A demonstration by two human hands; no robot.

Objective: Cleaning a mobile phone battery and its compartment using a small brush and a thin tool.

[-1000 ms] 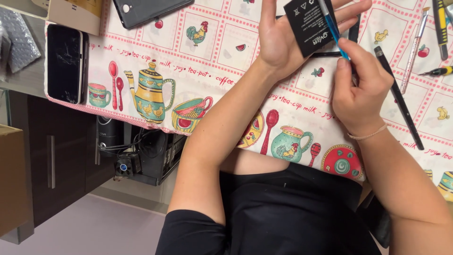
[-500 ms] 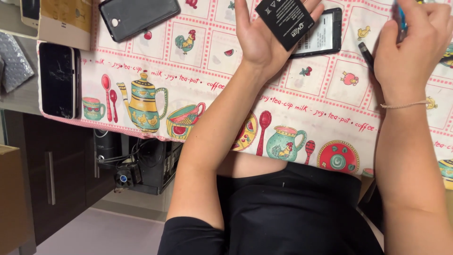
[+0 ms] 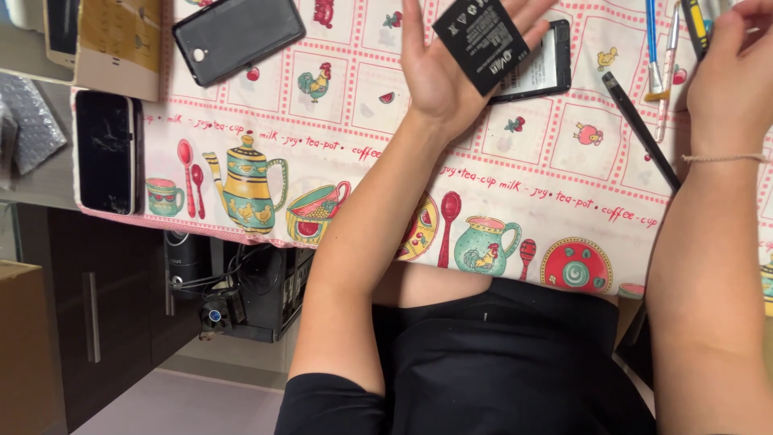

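Note:
My left hand is palm up over the table, shut on a flat black battery held in the fingers. Just beyond it lies a black phone with its back off, partly hidden by the battery. My right hand is at the top right beside a blue-handled tool, a thin metal tool and a yellow-and-black tool. Its fingertips are cut off by the frame's edge. A long black stylus lies slanted between my two hands.
A patterned tablecloth covers the table. On it lie a black phone, back up, a phone with a dark screen at the edge, and a cardboard box. Bubble wrap and cables are at the left below.
The view has shifted down the table. My right hand moved away to the right, to the tools, and the blue tool it held now lies on the cloth. My left hand keeps the battery.

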